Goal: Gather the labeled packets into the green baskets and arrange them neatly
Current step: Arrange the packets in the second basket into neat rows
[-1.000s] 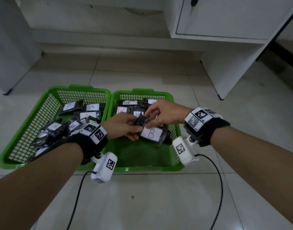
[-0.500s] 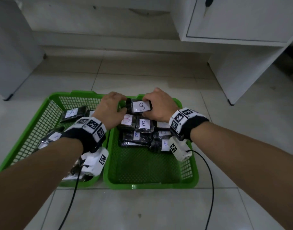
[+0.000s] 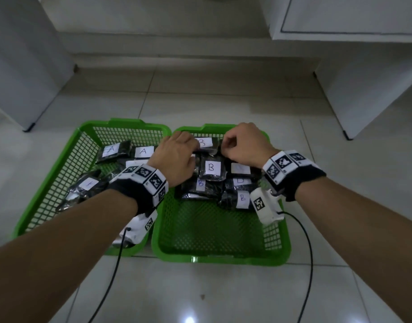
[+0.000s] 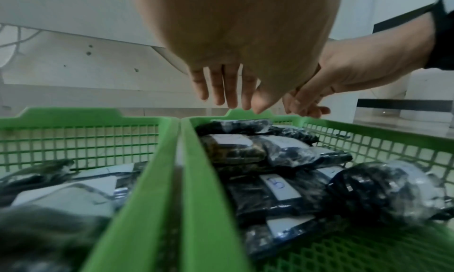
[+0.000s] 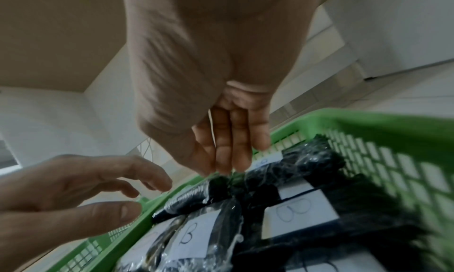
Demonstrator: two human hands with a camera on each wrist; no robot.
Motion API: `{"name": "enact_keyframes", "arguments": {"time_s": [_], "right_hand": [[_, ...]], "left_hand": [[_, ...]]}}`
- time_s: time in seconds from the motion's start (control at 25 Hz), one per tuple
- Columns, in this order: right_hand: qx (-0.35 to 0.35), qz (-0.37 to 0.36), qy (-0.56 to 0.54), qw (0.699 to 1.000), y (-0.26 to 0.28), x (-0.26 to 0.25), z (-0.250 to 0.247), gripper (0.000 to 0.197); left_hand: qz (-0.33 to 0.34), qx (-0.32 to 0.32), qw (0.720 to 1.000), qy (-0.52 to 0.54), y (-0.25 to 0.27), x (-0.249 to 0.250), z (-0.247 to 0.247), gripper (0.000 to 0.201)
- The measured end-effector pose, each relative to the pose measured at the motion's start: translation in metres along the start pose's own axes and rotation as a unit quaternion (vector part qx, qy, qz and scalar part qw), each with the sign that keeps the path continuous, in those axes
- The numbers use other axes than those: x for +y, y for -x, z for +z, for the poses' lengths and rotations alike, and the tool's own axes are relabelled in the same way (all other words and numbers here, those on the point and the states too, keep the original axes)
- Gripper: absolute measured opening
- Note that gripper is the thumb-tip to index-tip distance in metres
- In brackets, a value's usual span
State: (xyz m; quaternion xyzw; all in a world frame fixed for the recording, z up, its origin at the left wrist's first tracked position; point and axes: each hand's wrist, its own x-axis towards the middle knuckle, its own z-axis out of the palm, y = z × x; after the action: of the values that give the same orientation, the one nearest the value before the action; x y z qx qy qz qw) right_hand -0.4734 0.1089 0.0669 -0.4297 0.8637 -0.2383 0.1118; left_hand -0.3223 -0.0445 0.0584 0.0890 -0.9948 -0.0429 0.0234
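Packets labeled B (image 3: 211,170), black with white labels, piled in the far half of the right green basket (image 3: 223,257), stacked in rows against its far wall. Topmost B packet (image 3: 206,143) lying at the far edge of the pile, between both hands. Left hand (image 3: 177,157) over the pile's left side, near the rim shared with the neighbouring basket; fingers (image 4: 221,89) straight and relaxed in the left wrist view, hovering above the packets, holding nothing. Right hand (image 3: 244,143) over the far right corner of the pile; fingers (image 5: 228,148) extended downward together, tips at or just above a packet's wrapping; contact cannot be told for sure, nothing gripped. Near half of the right basket showing bare mesh. Packets labeled A (image 3: 143,151) scattered loosely in the left green basket (image 3: 67,164), mostly along its far and left sides. Both baskets side by side, touching, on a pale tiled floor (image 3: 200,294). White cabinet (image 3: 363,66) beyond the right basket's far right corner.
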Motion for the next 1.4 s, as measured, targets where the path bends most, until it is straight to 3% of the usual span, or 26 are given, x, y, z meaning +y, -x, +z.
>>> {"name": "enact_keyframes", "arguments": {"time_s": [0.08,0.16,0.24,0.32,0.44,0.6,0.72,0.84,0.92,1.0,1.04,1.12,1.2,1.32,1.4], "right_hand": [[-0.065,0.042,-0.019,0.997,0.017,0.008,-0.009,0.013],[-0.176,0.092,-0.031,0.980,0.037,0.013,-0.011,0.015],[-0.238,0.116,-0.003,0.964,0.057,0.016,0.000,0.040],[-0.214,0.096,0.052,0.971,0.076,0.016,0.015,0.056],[-0.170,0.096,0.064,0.979,0.085,0.015,0.022,0.058],[-0.196,0.102,0.097,0.970,0.079,0.005,0.012,0.050],[-0.205,0.119,0.149,0.960,0.072,-0.005,0.018,0.047],[-0.215,0.116,0.175,0.954,0.067,-0.010,0.028,0.055],[-0.224,0.121,0.169,0.952,0.065,-0.008,0.032,0.056],[-0.227,0.137,0.148,0.953,0.066,-0.003,0.030,0.055],[-0.226,0.138,0.138,0.954,0.067,-0.001,0.028,0.055],[-0.222,0.129,0.117,0.959,0.070,0.002,0.025,0.054],[-0.222,0.119,0.110,0.961,0.072,0.002,0.025,0.053],[-0.227,0.121,0.094,0.962,0.071,0.001,0.020,0.049],[-0.194,0.135,0.040,0.971,0.068,0.002,0.005,0.048]], "left_hand": [[0.019,0.003,0.999,0.031,-0.002,0.018,-0.004,0.033],[0.021,-0.035,0.998,0.047,0.002,0.037,-0.003,0.034],[0.011,-0.074,0.996,0.049,0.010,0.050,0.004,0.034],[0.011,-0.088,0.995,0.046,0.017,0.053,0.012,0.035],[0.009,-0.086,0.995,0.044,0.023,0.047,0.018,0.031],[0.044,-0.183,0.982,-0.003,0.028,0.036,0.013,0.034],[0.036,-0.213,0.976,0.015,0.025,0.034,0.012,0.036],[0.007,-0.204,0.977,0.057,0.021,0.040,0.007,0.027],[0.000,-0.151,0.987,0.049,0.021,0.044,0.002,0.022],[0.035,-0.062,0.997,0.026,0.017,0.047,0.000,0.024],[0.069,-0.048,0.996,0.015,0.014,0.047,0.001,0.031],[0.114,-0.105,0.988,-0.016,0.006,0.045,0.003,0.049],[0.105,-0.165,0.980,-0.047,0.000,0.042,0.004,0.060],[0.090,-0.157,0.982,-0.058,-0.002,0.042,0.008,0.066],[0.079,-0.152,0.984,-0.040,-0.002,0.043,0.007,0.063]]}}
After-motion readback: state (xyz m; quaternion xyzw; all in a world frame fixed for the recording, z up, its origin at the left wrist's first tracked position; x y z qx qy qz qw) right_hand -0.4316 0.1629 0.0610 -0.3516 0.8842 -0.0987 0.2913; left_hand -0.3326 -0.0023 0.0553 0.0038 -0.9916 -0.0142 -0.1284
